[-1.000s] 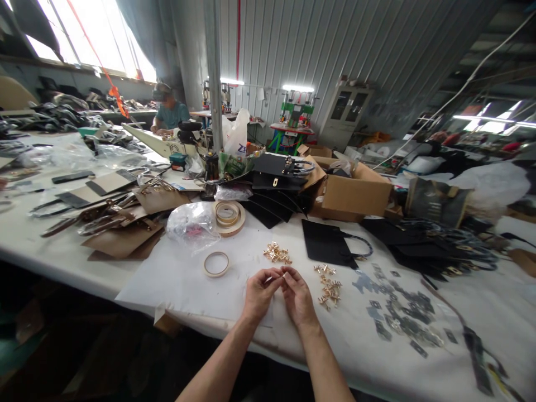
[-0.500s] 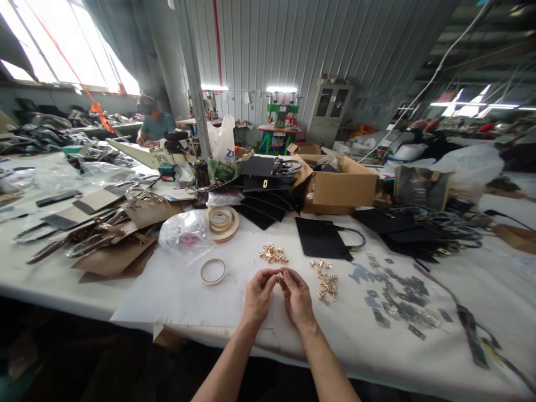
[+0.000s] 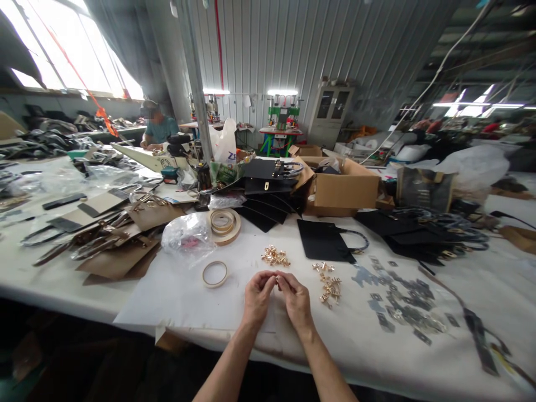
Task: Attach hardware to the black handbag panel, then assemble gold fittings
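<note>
My left hand and my right hand meet fingertip to fingertip above the table's front part. Both are closed in a pinch around a small gold metal fitting, mostly covered by the fingers. Just beyond the hands lies a heap of gold metal fittings. To the right of my right hand is a second scatter of gold fittings. Farther right, many thin grey metal plates are spread over the white cloth. A black bag panel with a handle lies behind the second scatter.
Left of the hands lies a tape roll, with larger rolls and a clear plastic bag behind it. Brown bag pieces are piled at left. A cardboard box stands at the back. A person sits far left.
The hands stay together, with the right-hand fingers bent a little more over the fitting. The whole view has shifted slightly; the things on the table lie as before.
</note>
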Tool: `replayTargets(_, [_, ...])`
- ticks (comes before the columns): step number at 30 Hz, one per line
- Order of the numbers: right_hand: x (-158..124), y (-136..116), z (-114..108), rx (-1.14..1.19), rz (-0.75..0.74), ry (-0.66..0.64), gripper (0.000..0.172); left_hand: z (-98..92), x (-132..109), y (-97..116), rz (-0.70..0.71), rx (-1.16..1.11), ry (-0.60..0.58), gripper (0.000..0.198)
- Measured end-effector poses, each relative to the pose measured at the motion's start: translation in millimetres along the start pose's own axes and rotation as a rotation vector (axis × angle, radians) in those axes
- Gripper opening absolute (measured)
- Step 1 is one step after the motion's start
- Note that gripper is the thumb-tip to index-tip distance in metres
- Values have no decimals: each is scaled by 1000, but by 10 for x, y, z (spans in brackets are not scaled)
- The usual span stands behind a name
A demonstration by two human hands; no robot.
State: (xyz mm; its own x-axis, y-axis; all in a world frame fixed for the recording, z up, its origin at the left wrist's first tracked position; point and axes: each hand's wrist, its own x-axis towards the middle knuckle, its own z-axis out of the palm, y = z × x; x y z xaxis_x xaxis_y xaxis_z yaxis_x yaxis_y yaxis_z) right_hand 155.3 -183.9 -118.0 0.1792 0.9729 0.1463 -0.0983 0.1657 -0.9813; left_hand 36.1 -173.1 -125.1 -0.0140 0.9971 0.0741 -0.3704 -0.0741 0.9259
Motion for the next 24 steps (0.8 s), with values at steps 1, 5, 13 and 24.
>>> replayTargets(1, [-1, 12, -1, 13, 12, 5, 29, 9, -3, 7, 1, 1, 10, 30])
replayTargets(5, [2, 97, -28, 182, 126, 62, 42, 55, -29, 2, 20, 33, 48, 31])
replayTargets(13, [23, 185, -55, 218, 157, 62, 42, 37, -59, -82, 70, 114, 90, 29])
replayTargets(24, [61, 266, -96, 234, 182, 5, 35, 8, -109, -86, 214, 354, 116, 17])
